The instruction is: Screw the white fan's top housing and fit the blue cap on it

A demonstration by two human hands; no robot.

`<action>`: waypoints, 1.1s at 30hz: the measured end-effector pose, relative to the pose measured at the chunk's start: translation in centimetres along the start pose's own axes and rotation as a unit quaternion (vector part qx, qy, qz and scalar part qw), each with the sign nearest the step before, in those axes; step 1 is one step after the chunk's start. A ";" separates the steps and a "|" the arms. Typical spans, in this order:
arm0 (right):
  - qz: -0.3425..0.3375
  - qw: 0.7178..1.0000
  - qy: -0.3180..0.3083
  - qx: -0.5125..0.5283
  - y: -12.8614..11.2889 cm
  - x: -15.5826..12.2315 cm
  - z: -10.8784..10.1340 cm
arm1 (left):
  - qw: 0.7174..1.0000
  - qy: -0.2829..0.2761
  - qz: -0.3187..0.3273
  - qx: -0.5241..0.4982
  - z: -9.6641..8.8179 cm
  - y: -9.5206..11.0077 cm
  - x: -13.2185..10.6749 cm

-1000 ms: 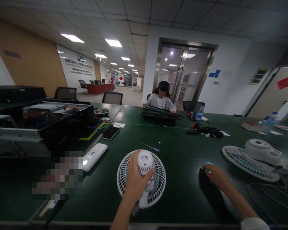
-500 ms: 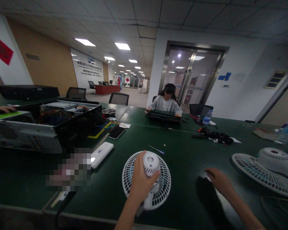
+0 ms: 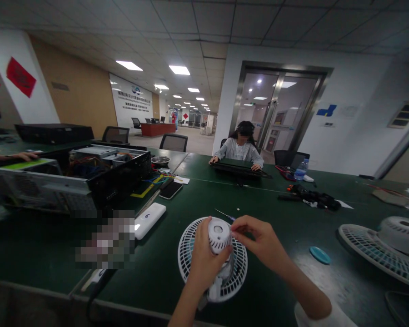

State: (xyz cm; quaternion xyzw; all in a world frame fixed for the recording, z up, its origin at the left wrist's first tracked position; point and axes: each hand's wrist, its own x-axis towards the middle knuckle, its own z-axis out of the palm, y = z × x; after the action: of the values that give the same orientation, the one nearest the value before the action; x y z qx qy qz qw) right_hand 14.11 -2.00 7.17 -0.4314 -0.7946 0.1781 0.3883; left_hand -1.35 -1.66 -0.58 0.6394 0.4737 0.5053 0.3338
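Note:
A small white fan (image 3: 233, 268) lies grille-down on the green table (image 3: 279, 281) in front of me. My left hand (image 3: 204, 256) is wrapped round its white motor housing (image 3: 219, 234). My right hand (image 3: 259, 240) is at the top right of that housing, fingers pinched together on something too small to make out. A thin screwdriver (image 3: 224, 215) with a blue handle lies just behind the fan. A small teal disc (image 3: 320, 255) lies on the table to the right.
A second white fan (image 3: 381, 250) lies at the right. An open computer case (image 3: 71, 181), a phone (image 3: 170, 190) and a white box (image 3: 149, 219) sit on the left. A person (image 3: 240, 147) sits across the table behind a black device (image 3: 238, 170); a bottle (image 3: 300, 170) stands nearby.
My right hand left the table at the right and came over to the fan's motor housing, pinched. The teal disc now lies uncovered. The view has shifted left; my left hand kept its hold.

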 end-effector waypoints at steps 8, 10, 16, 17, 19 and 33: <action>-0.096 0.989 -0.073 -0.090 -0.9 1.0 1.5 | 1.000 -0.006 0.007 0.001 0.0 0.1 0.0; -0.097 0.987 -0.082 -0.103 -1.1 1.1 1.4 | 1.000 -0.004 0.001 0.002 0.1 0.2 -0.1; -0.123 0.978 -0.104 -0.129 -1.4 1.7 1.2 | 1.000 0.001 0.004 0.008 0.3 0.0 -0.1; -0.132 0.977 -0.106 -0.128 -1.3 1.8 1.2 | 1.000 0.004 0.008 0.007 0.3 -0.1 0.0; -0.146 0.975 -0.112 -0.123 -1.0 2.0 1.3 | 1.000 0.013 0.014 0.004 0.3 -0.3 0.0; -0.172 0.963 -0.193 -0.079 -0.2 2.4 -0.2 | 1.000 0.000 0.022 0.008 0.2 0.0 0.0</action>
State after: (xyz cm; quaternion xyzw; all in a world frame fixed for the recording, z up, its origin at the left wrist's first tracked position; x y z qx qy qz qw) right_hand 13.37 -0.13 8.48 -0.2743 -0.9285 0.1254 0.2168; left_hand -1.21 -1.67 -0.68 0.6521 0.4635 0.5088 0.3179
